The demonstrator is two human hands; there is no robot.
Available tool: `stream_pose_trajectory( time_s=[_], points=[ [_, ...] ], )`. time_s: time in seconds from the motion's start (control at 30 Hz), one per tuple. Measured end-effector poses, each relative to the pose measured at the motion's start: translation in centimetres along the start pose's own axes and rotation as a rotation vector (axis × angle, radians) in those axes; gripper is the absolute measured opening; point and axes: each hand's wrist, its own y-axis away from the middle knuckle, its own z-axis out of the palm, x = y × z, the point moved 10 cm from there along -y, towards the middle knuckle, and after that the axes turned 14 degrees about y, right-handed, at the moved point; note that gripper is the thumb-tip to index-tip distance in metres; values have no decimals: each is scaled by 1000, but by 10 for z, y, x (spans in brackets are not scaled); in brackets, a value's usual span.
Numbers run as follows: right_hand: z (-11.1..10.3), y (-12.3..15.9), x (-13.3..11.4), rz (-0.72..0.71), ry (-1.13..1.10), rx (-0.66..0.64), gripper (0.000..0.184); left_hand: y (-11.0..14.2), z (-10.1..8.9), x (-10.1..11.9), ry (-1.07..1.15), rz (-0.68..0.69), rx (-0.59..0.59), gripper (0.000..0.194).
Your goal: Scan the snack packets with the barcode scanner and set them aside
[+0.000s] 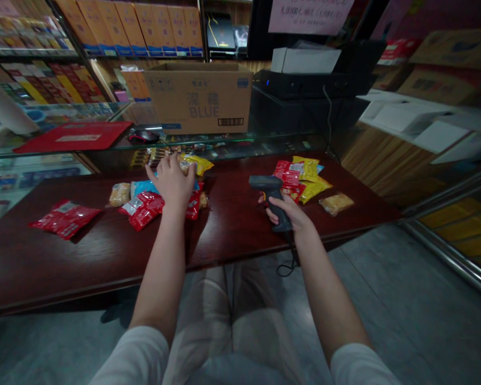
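Observation:
My left hand reaches over a pile of snack packets, its fingers apart and bent downward. Beneath and around it lie a yellow packet, a blue packet and a red packet; the hand hides part of the pile, and whether its fingertips touch a packet is unclear. Wrapped around the grip of a dark barcode scanner is my right hand, with the scanner's head pointing left. Behind the scanner sits a second group with red packets, yellow packets and a clear-wrapped snack.
Apart on the left of the dark wooden table lies a red packet. On the glass counter behind stand a cardboard box, a computer mouse and a red mat. The scanner's cable hangs over the front edge.

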Motion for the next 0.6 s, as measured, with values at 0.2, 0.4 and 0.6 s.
stream_pose_trajectory(
  time_s=[0.2,0.4,0.6],
  points=[
    [3,0,0,7,-6,-18,38,-3,-8,2,-21,16,54,37],
    [-7,5,-8,-40,-77,26,39,19,19,56,148,238,-105,27],
    [-51,27,-20,-66,-30,138,32,59,129,89,253,249,-616,34]
  ],
)
